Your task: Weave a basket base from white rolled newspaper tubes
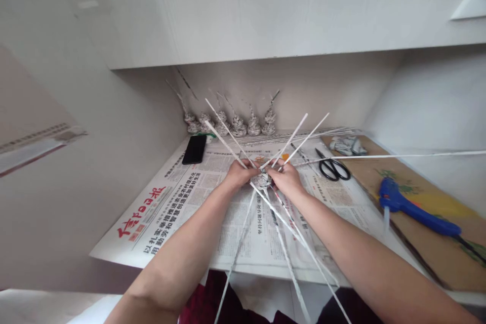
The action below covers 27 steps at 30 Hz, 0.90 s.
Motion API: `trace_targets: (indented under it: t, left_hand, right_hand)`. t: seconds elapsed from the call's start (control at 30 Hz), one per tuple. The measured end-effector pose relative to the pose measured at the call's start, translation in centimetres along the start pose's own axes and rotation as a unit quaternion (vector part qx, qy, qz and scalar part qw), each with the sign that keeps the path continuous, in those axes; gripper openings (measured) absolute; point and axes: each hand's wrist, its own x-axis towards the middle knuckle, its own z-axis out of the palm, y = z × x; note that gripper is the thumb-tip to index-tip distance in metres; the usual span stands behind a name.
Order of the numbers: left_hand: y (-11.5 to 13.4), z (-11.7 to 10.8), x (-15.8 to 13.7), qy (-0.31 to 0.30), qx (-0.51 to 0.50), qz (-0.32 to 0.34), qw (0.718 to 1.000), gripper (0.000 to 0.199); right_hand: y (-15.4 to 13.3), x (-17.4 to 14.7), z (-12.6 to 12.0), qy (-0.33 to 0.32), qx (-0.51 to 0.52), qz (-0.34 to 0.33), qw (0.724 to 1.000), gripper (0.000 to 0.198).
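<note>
Between my two hands sits a small woven newspaper piece [262, 180], with several long rolled-paper strips radiating from it. Some strips point up and away, others hang down past the table's front edge, and one long strip [379, 156] runs far to the right. My left hand [241, 174] grips the woven piece from its left side, fingers closed. On the other side, my right hand [285, 177] pinches it, its fingertips among the strip bases. Part of the weave is hidden under the fingers.
Newspaper [178, 212] covers the table. A black phone [194, 149] lies at left. Several woven gourd shapes [238, 125] line the back wall beside rolled-paper sticks [304, 137]. Black-handled scissors [333, 168] and a blue glue gun [417, 210] on cardboard [421, 253] are at right. An overhead panel [266, 20] hangs low.
</note>
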Motion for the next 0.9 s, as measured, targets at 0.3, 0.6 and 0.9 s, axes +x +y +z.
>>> trace_targets:
  t: [0.3, 0.6, 0.9]
  left_hand:
    - [0.1, 0.2, -0.1, 0.004, -0.021, 0.043, 0.999, 0.015]
    - [-0.4, 0.2, 0.0, 0.020, 0.037, 0.104, 0.994, 0.013]
    - [0.1, 0.2, -0.3, 0.004, 0.072, 0.108, 0.992, 0.012]
  right_hand:
    - [-0.5, 0.6, -0.2, 0.094, 0.218, -0.088, 0.967, 0.035]
    - [-1.8, 1.1, -1.5, 0.087, 0.305, -0.067, 0.946, 0.043]
    - [-1.2, 1.7, -1.7, 0.059, 0.340, -0.013, 0.938, 0.057]
